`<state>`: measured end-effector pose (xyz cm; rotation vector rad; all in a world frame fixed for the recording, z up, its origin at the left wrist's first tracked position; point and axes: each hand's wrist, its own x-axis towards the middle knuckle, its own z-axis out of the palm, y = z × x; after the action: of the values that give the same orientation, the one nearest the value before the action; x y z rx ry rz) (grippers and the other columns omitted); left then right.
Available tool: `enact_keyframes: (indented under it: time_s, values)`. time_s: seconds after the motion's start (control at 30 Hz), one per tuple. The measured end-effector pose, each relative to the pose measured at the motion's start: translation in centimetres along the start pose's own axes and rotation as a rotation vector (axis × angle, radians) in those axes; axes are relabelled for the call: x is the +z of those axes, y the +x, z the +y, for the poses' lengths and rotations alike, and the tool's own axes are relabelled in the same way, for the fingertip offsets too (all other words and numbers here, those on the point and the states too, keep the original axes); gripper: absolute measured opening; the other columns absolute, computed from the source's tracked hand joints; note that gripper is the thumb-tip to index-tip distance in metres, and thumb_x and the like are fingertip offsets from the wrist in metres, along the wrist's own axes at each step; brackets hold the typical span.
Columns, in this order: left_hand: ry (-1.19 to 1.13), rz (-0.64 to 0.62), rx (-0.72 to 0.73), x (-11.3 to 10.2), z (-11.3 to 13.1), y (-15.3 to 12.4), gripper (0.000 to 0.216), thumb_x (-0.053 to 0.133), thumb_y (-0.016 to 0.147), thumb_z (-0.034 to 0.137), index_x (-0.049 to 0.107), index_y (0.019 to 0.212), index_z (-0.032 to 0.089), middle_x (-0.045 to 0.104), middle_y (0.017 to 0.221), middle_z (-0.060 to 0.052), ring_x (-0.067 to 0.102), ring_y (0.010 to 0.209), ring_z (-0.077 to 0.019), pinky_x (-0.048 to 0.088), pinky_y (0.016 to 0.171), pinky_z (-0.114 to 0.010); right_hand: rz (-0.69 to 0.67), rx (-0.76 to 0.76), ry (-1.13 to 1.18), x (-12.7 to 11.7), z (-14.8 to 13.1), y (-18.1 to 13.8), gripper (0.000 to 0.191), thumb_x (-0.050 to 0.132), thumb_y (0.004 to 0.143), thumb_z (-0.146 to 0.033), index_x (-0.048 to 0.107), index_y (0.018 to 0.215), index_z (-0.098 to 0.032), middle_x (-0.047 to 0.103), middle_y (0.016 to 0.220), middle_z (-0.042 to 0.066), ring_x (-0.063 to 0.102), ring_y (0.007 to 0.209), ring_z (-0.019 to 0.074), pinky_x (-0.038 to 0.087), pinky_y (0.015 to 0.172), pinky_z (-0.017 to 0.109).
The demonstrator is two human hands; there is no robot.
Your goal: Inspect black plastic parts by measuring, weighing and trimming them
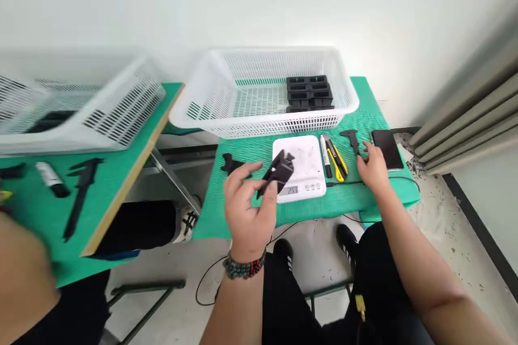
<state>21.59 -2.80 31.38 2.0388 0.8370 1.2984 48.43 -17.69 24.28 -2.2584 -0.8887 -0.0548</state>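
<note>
My left hand (251, 207) pinches a black plastic part (281, 168) between fingers and thumb, tilted above the left side of a white digital scale (303, 156). Digits are lit on the scale's display. Over at the right, my right hand (372, 167) has its thumb and fingers around the lower end of a black caliper (352, 139), whose jaws point away from me; the hand covers the rest of its beam. Behind my left fingers lies another black object (230, 163) with a jaw-like end, partly hidden.
A white basket (259, 121) holding several black parts (309, 91) stands behind the scale. A marker (326, 156) and yellow utility knife (338, 160) lie beside it, with a phone (387, 149) farther right. Leftward, another person's arm (24, 280) rests by a second green table (109, 183).
</note>
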Motion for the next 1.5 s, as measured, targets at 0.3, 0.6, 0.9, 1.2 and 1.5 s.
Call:
enact_keyframes:
  time_s: [0.3,0.6,0.9,1.2,1.5]
  values:
    - [-0.827,0.059,-0.823,-0.1,5.5,-9.0,0.066,0.082,0.055,0.081,0.065,0.074,0.02,0.072,0.087,-0.008,0.069,0.084,-0.0254,0.056,0.067,-0.037,0.13,-0.151,0.191,-1.3,-3.3,-6.1,0.033,0.045,0.094,-0.025,0.066,0.118,-0.016,0.066,0.124,0.024,0.058,0.122,0.0382,0.047,0.106,0.056]
    - [-1.042,-0.171,-1.138,-8.2,6.1,-21.3,0.047,0.098,0.057,0.051,0.077,0.082,0.017,0.074,0.105,-0.013,0.063,0.092,-0.0229,0.049,0.076,-0.034,0.054,-0.242,0.402,-1.5,-1.4,-24.4,0.021,0.044,0.094,-0.026,0.064,0.097,-0.02,0.069,0.09,0.012,0.07,0.082,0.0251,0.06,0.074,0.038]
    - [-0.746,-0.322,-1.099,-9.6,5.8,-26.6,0.063,0.092,0.057,0.064,0.081,0.098,0.018,0.074,0.104,-0.012,0.06,0.09,-0.0218,0.046,0.077,-0.03,-0.451,0.086,0.715,-1.9,-1.8,-30.5,0.034,0.064,0.084,-0.05,0.069,0.097,-0.018,0.07,0.078,0.009,0.067,0.071,0.0245,0.057,0.067,0.038]
    - [-0.529,-0.345,-0.596,-6.6,2.6,-16.0,0.059,0.067,0.082,0.073,0.072,0.097,0.016,0.07,0.092,-0.009,0.062,0.09,-0.026,0.051,0.086,-0.039,-0.343,0.123,0.814,-2.0,-7.9,-18.2,0.058,0.067,0.074,-0.074,0.069,0.086,-0.017,0.069,0.073,0.01,0.064,0.066,0.024,0.056,0.066,0.039]
    - [-0.445,-0.088,-0.03,-0.4,0.4,0.9,0.041,0.05,0.102,0.051,0.067,0.127,0.024,0.056,0.148,-0.015,0.046,0.144,-0.0316,0.044,0.117,-0.051,-0.133,0.052,0.141,-1.9,-8.5,0.1,0.061,0.047,0.087,-0.061,0.064,0.12,-0.014,0.073,0.105,0.015,0.068,0.083,0.0285,0.051,0.069,0.038]
